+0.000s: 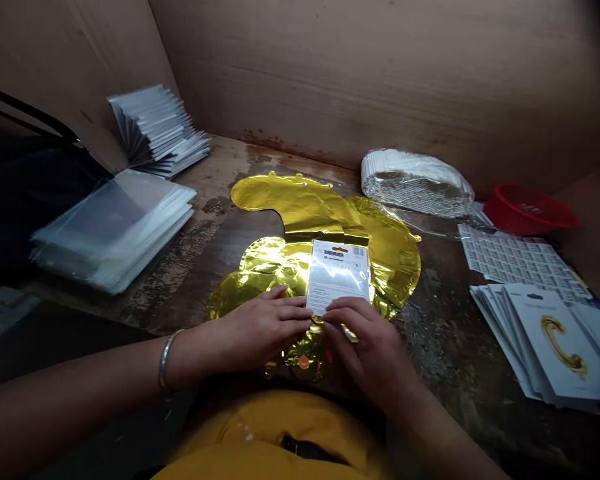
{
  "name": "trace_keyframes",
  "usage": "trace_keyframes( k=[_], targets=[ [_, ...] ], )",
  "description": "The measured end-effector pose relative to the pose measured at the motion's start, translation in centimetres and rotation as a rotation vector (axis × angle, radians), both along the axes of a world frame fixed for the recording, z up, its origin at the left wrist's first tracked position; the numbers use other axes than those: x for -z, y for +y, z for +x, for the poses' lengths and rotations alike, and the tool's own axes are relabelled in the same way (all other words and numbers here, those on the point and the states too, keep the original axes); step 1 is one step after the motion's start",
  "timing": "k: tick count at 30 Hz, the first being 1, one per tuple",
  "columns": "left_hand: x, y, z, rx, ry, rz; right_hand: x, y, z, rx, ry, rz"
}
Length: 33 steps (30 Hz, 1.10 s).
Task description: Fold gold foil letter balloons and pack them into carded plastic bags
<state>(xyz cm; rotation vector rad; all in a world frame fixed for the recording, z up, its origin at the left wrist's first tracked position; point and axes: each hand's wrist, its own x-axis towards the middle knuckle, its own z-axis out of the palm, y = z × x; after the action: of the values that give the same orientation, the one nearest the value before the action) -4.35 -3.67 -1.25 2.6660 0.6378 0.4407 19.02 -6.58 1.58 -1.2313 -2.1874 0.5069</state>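
Observation:
A flat gold foil balloon (315,207) is spread on the table with its upper part folded. On top of it lies a white printed card (338,273) with a barcode and a hang hole; its glossy surface looks like a clear sleeve. My left hand (267,327) rests flat on the foil, fingers stretched out, their tips reaching the card's lower left corner. At the card's bottom edge, the curled fingers and thumb of my right hand (367,340) pinch together. The card's lower edge is partly hidden by my fingers.
Clear plastic sleeves (117,227) are piled on the left, before a fanned stack of cards (157,130). Toward the back right are white strips in clear wrap (415,183) and a red bowl (527,210). Sticker sheets (520,260) and cards showing a gold C (555,340) lie right.

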Motion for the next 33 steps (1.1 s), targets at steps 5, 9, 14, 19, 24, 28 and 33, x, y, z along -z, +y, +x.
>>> trace_keyframes(
  k=[5, 9, 14, 19, 24, 28, 33],
  targets=[
    [-0.2, 1.1, -0.1, -0.035, -0.057, -0.017, 1.9, 1.3, -0.1, -0.038, 0.160, -0.270],
    [0.0, 1.8, -0.8, 0.026, 0.001, 0.009, 2.1, 0.9, 0.0, -0.045, 0.116, -0.247],
    [0.0, 1.7, -0.6, -0.011, -0.012, -0.011, 2.1, -0.7, -1.3, -0.040, -0.008, -0.012],
    [0.1, 1.6, -0.6, -0.014, -0.022, -0.027, 2.4, -1.9, -2.3, -0.101, -0.012, 0.069],
    [0.1, 1.7, -0.6, -0.013, -0.027, -0.013, 2.3, -2.3, -2.7, -0.020, -0.026, 0.049],
    [-0.1, 1.6, -0.6, -0.017, -0.018, -0.016, 1.4, -2.6, -2.4, -0.093, -0.052, -0.011],
    [-0.1, 1.6, -0.4, -0.028, -0.025, -0.002, 0.7, -1.4, -2.0, 0.018, -0.149, 0.077]
  ],
)
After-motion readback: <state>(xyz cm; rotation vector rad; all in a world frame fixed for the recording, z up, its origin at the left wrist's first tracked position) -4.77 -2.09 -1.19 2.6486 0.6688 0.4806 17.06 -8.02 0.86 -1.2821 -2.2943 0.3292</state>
